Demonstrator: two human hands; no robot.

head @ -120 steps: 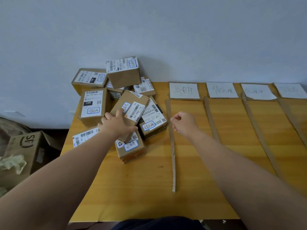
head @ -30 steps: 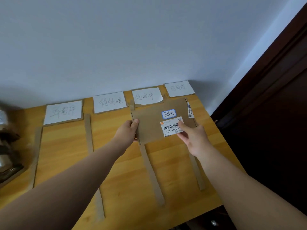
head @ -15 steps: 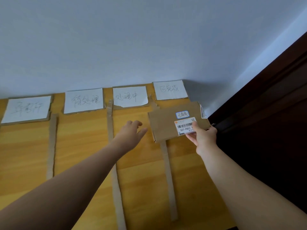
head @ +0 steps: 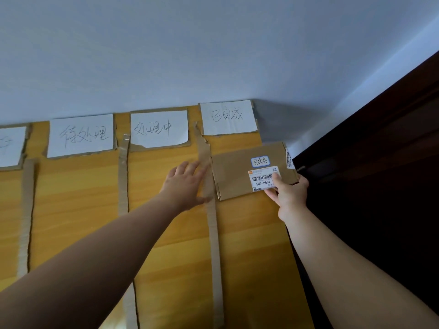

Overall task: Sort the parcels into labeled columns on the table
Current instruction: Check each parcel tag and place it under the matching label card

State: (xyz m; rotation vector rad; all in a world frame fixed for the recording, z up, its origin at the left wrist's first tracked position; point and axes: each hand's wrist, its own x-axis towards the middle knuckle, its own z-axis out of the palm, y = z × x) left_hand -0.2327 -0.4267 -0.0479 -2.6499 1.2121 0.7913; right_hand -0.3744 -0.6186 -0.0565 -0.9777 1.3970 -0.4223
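A flat brown cardboard parcel (head: 234, 170) with a barcode label and a small blue-edged sticker lies in the rightmost column, just below that column's white handwritten label (head: 228, 118). My right hand (head: 288, 192) pinches the parcel's near right corner, thumb on the barcode label. My left hand (head: 186, 185) is spread with straight fingers over the cardboard divider strip (head: 213, 233) just left of the parcel, holding nothing. Two more white column labels (head: 159, 129) (head: 80, 136) lie further left at the back of the wooden table (head: 171, 245).
Cardboard strips (head: 123, 181) (head: 26, 210) split the table into columns. A fourth label (head: 9, 146) is cut off at the left edge. The wall stands right behind the labels. A dark wooden door or cabinet (head: 368, 174) borders the table's right edge.
The parcel, lifted from the pile on the left, has moved right and settled lower into the rightmost column. My left hand let go of it and followed to the divider strip.
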